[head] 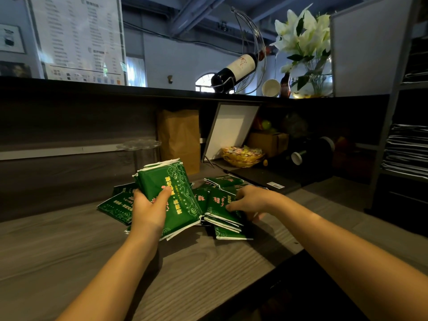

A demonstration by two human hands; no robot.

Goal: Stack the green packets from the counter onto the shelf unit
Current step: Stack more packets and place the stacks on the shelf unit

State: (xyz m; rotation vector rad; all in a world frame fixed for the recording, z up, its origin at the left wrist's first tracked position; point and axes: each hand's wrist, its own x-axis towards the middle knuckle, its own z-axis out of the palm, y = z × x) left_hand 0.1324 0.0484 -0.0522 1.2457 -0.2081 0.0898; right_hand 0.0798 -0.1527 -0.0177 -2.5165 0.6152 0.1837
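Your left hand (pixel 149 210) extends forward with the forearm raised. It grips a stack of green packets (pixel 171 188) tilted up off the counter (pixel 69 251): the thumb lies across the top face and the fingers curl round the left edge. Your right hand (pixel 251 200) reaches palm down over the loose packets (pixel 221 213) heaped on the counter, just right of the stack. Its fingers curl onto the top of that heap with the thumb at its near edge, clasping it.
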